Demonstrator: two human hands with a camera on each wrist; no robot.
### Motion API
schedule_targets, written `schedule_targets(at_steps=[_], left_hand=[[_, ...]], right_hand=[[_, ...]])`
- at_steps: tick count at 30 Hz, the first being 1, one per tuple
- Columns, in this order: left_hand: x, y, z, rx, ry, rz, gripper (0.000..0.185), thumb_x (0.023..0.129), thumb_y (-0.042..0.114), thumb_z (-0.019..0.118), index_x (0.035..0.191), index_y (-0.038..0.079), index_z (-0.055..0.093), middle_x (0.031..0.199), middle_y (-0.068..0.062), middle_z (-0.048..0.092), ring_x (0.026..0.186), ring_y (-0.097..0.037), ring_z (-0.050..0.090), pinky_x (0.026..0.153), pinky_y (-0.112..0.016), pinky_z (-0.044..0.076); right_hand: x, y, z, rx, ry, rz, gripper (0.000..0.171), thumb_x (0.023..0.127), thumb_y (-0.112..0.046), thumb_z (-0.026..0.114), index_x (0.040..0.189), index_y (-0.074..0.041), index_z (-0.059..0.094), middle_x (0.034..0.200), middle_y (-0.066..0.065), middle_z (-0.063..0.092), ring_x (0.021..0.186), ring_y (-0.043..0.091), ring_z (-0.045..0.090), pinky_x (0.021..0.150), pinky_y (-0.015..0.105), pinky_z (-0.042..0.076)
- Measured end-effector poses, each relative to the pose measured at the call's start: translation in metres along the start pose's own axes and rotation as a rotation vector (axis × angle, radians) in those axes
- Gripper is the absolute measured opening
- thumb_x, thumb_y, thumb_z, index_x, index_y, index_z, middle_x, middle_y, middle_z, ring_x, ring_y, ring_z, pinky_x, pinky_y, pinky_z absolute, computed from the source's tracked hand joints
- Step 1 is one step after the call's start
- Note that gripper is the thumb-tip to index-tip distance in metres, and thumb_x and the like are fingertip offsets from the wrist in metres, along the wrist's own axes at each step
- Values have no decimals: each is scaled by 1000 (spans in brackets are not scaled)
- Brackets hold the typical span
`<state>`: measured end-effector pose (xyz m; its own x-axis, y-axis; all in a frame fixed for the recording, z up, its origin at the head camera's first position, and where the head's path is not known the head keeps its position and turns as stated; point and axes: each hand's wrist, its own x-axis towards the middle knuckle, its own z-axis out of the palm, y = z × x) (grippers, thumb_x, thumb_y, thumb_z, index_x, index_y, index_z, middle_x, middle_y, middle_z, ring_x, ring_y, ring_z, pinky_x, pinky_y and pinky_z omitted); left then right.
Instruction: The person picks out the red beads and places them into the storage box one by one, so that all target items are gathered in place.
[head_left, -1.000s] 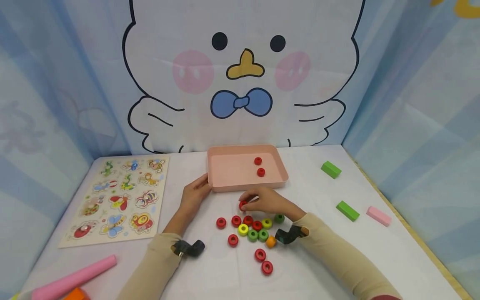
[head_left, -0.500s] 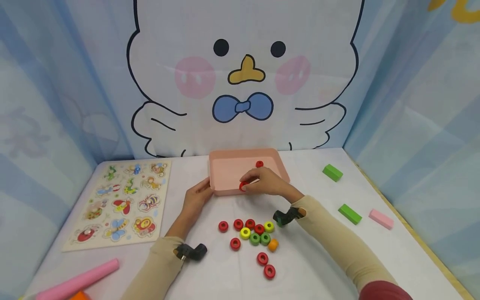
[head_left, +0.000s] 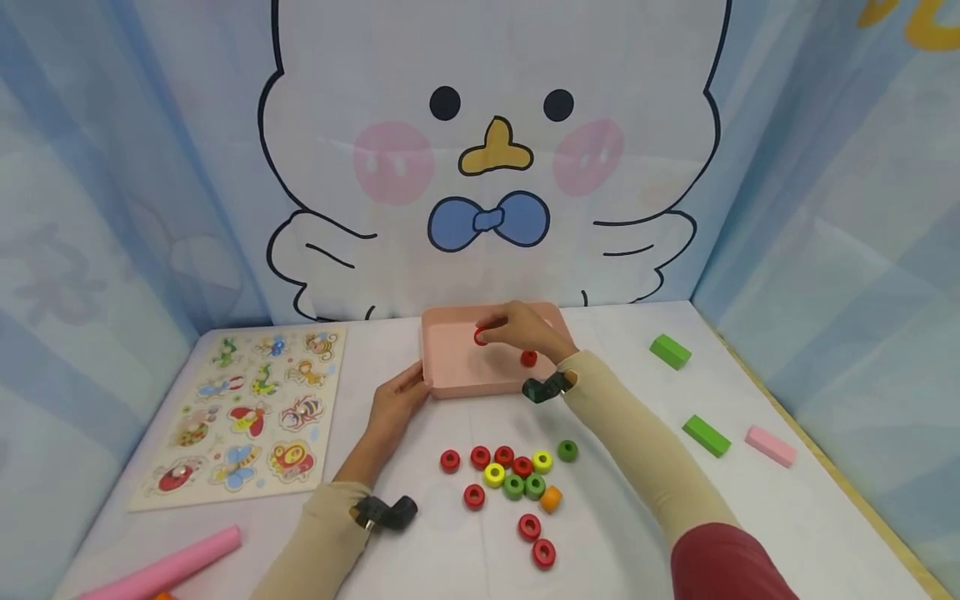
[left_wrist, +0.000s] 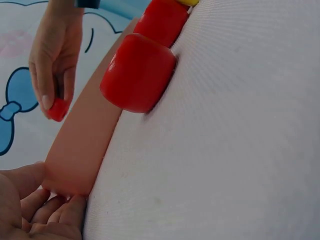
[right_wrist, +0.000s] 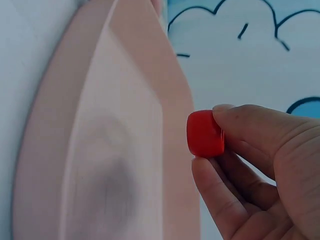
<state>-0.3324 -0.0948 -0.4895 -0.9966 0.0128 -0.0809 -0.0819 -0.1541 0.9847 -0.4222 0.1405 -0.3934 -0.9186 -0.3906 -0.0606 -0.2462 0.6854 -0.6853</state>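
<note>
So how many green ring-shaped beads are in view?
3: one green bead near the beige right sleeve; a second and third left of the rounded orange bead. The sleeve may hide more.

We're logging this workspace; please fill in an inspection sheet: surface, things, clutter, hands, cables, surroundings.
Surface: white tabletop, wooden edge along the right.
Job's things: pink tray, with one red bead visible inside; on the table, seven red beads, three green beads, two yellow beads, an orange bead.
Clutter: left, insect puzzle board, pink rod, partly cut-off orange object; right, two green blocks, pink block.
Left hand: holds the tray's near left corner.
Right hand: pinches another red bead above the tray.
Cables: nothing seen.
Surroundings: cartoon backdrop behind, blue patterned cloth at both sides.
</note>
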Motion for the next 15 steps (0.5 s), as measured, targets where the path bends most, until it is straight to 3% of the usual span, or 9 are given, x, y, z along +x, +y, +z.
schedule_targets(at_steps=[3, 10, 15], left_hand=[[0, -1, 0, 1, 8, -1, 53, 94, 10, 65, 144, 5, 49, 146, -10, 49, 133, -20, 45, 105, -29, 42], [0, -3, 2, -6, 1, 18, 52, 94, 8, 65, 144, 4, 49, 144, -12, 50, 132, -21, 47, 104, -26, 43], [-1, -2, 0, 2, 6, 5, 52, 94, 10, 65, 144, 6, 49, 145, -9, 50, 131, -19, 47, 102, -24, 44]], right_hand=[[14, 4, 1, 24, -19, 46, 23, 90, -26, 73, 110, -16, 73, 104, -2, 69, 100, 22, 60, 90, 33, 52], [41, 21, 0, -7, -4, 127, 28, 89, -21, 73, 115, -9, 72, 106, 7, 64, 84, 27, 53, 60, 32, 46], [57, 34, 3, -49, -22, 172, 29, 90, -22, 73, 115, -8, 72, 107, 10, 60, 82, 25, 54, 59, 29, 48]])
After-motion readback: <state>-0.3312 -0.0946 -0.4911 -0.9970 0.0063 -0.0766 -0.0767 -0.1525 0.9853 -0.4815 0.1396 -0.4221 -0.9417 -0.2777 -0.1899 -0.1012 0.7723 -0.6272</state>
